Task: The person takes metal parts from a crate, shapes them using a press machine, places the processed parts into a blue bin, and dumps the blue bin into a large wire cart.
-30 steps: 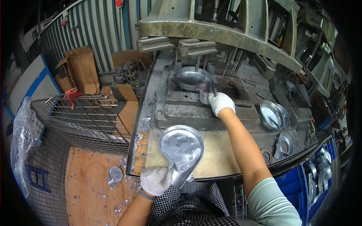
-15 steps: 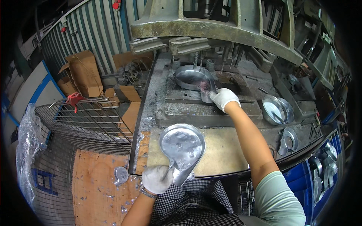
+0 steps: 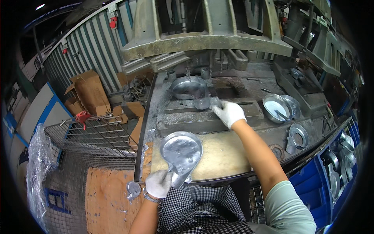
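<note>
One press [image 3: 206, 47], metal, heavily ribbed, its upper frame across the top of the view.
One desk [image 3: 151, 109], grey, strewn with filings, below the press.
One cage [image 3: 97, 150], wire, left of the desk.
One bin [image 3: 307, 199], blue, lower right; several metal pieces [image 3: 336, 183] inside.
One box [image 3: 91, 95], cardboard, opened, beyond the cage.
One block [image 3: 187, 126], metal, on the desk.
One board [image 3: 224, 150], pale, flat, at the desk's near edge.
One held pan [image 3: 181, 151], silver, round with a narrow end, raised in front of the board.
One seated pan [image 3: 183, 89], of like shape, under the press just behind the block's front edge, spout toward the person.
One right hand [image 3: 230, 114], white-gloved, just beside that spout; fingers bent, nothing seen between them; whether the tips meet or touch metal cannot be told.
One left hand [image 3: 159, 184], white-gloved; fingers closed on the held pan's narrow end.
One bowl [image 3: 280, 98], metal, pale inside, right of the block.
One stick [image 3: 281, 114], dark, leaning in the bowl.
</note>
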Demonstrator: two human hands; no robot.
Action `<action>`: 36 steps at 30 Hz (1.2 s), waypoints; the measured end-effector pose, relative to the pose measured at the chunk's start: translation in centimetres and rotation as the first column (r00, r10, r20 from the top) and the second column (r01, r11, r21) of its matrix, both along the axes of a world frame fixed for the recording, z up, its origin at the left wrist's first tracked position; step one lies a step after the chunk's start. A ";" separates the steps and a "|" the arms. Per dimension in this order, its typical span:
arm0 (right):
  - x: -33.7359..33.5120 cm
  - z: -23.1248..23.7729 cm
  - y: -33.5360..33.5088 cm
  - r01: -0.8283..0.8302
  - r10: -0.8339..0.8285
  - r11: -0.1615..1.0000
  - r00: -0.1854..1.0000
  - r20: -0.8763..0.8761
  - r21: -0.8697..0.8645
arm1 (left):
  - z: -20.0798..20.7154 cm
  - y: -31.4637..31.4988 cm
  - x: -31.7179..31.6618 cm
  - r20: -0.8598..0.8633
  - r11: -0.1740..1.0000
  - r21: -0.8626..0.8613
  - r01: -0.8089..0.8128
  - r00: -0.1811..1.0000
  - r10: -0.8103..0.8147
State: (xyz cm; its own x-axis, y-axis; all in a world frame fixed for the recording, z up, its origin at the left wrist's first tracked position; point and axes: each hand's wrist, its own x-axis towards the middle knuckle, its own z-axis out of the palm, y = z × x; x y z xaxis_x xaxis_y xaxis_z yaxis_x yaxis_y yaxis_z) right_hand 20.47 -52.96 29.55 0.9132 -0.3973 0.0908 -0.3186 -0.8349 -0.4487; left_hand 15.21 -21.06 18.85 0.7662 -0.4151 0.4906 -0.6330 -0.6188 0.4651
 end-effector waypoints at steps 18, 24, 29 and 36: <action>-44.8 1.6 -17.7 0.693 -0.673 0.513 -0.041 0.738 0.506 | 5.4 -12.6 -9.6 -0.256 0.724 -0.280 0.630 0.678 -0.689; -54.1 3.0 -24.1 0.806 -0.944 0.328 0.285 0.163 0.493 | 3.6 -9.2 -8.2 -0.293 0.809 -0.160 0.566 0.755 -0.586; -50.1 1.9 -21.1 0.983 -0.877 0.073 0.145 0.458 -0.170 | 1.2 -2.3 -5.3 -0.233 0.952 -0.161 0.259 0.928 -0.291; -31.7 -5.0 -9.4 0.269 -0.049 0.868 0.883 0.466 -0.418 | -6.8 18.8 0.1 -0.628 0.427 -0.526 -0.735 0.675 0.388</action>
